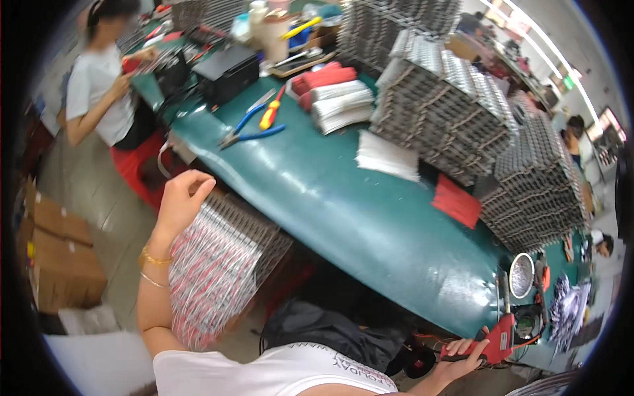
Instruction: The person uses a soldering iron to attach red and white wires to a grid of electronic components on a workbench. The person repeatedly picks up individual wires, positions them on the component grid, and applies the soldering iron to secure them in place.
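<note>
My left hand (187,198) is raised off the table's near left edge, its fingers curled in toward the thumb. Whatever it pinches, if anything, is too small to make out. Under and beside it hangs a thick bundle of thin red and white wires (214,277), their upper ends in a grey ridged stack. At the lower right, my right hand (467,353) is wrapped round the grip of a red and black handheld tool (500,340). The tool lies at the table's right end, near a round white-rimmed bowl (522,275) of small pieces.
The green table (317,198) bears blue-handled pliers (254,135), a red-yellow screwdriver (271,113), red and white bundles (337,99), a white bundle (387,156) and a red one (457,200). Tall grey stacks (442,105) line its far side. A co-worker (99,89) sits left, above cardboard boxes (63,251).
</note>
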The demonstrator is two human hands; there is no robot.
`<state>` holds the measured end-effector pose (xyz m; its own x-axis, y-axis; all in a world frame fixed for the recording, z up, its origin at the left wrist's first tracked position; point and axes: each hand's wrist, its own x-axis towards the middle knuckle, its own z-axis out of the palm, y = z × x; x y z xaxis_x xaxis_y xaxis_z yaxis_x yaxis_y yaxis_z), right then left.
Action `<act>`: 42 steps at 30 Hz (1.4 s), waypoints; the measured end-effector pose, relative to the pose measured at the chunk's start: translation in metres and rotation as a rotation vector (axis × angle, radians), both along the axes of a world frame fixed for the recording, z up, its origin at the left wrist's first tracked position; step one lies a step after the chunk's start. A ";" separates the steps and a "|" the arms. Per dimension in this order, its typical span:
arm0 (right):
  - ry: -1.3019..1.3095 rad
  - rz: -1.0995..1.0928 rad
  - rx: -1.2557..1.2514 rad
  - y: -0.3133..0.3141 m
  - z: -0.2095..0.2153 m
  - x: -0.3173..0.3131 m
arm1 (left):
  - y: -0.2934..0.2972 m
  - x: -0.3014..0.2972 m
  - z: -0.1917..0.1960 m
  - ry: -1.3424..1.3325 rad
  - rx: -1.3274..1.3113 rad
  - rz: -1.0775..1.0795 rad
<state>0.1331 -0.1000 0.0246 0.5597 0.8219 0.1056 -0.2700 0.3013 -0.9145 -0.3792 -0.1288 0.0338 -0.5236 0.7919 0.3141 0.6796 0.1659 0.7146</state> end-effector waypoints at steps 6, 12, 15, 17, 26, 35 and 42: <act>0.146 0.021 -0.058 0.025 0.016 0.004 | 0.213 0.054 0.087 -0.370 0.234 -0.494; 0.218 0.127 -0.046 0.043 0.003 -0.002 | 0.364 0.096 0.138 -0.245 -0.080 -0.310; 0.220 0.184 -0.020 0.039 -0.007 0.009 | 0.387 0.095 0.128 -0.211 -0.050 -0.365; 0.209 0.214 -0.026 0.031 -0.013 0.020 | 0.401 0.084 0.133 0.010 -0.106 -0.313; 0.119 -0.016 0.091 -0.002 -0.015 0.039 | 0.291 0.111 0.165 -1.072 0.425 -0.534; -0.290 -0.279 0.184 -0.023 -0.032 0.050 | 0.056 0.237 0.069 -1.098 0.028 -0.403; -0.537 -0.585 -0.101 -0.020 -0.038 0.025 | 0.078 0.346 -0.023 -1.592 -0.313 -0.751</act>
<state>0.1577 -0.1200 -0.0130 0.7968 0.4309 0.4237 0.3914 0.1662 -0.9051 -0.0334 -0.0506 0.0104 0.3229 0.9047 -0.2779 -0.5793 0.4211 0.6980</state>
